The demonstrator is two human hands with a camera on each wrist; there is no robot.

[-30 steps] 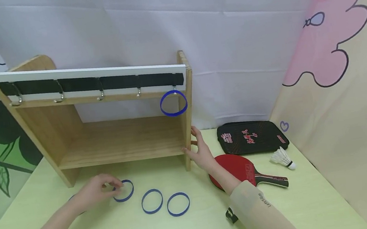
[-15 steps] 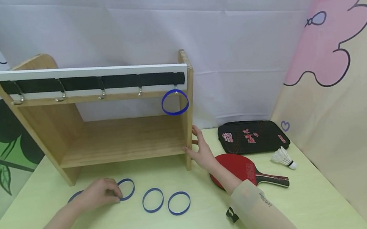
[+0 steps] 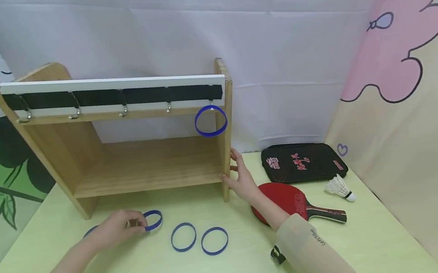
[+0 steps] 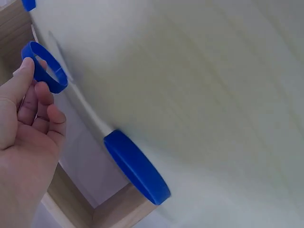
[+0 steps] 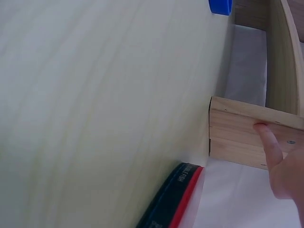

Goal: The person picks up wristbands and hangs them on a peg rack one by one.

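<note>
My left hand (image 3: pixel 117 228) pinches a blue wristband (image 4: pixel 47 69) between thumb and fingers, close over the table at the left. Beside that hand lies a second blue wristband (image 4: pixel 137 166), mostly hidden by it in the head view. Two more blue wristbands, a left one (image 3: pixel 183 237) and a right one (image 3: pixel 214 241), lie in front of the shelf. Another hanging wristband (image 3: pixel 210 121) is on the rightmost hook of the wooden shelf (image 3: pixel 156 162). My right hand (image 3: pixel 243 181) rests against the shelf's right side panel, its thumb (image 5: pixel 268 140) touching near the front edge.
Several metal hooks line the shelf's black-and-white top bar (image 3: pixel 113 97). Right of the shelf lie a red table tennis bat (image 3: pixel 281 195), a black case (image 3: pixel 304 161) and a shuttlecock (image 3: pixel 339 189). A small black object (image 3: pixel 277 255) sits by the right sleeve.
My left fingers have closed on the wristband, which is now tilted and slightly shifted. The right hand stays at the shelf's side.
</note>
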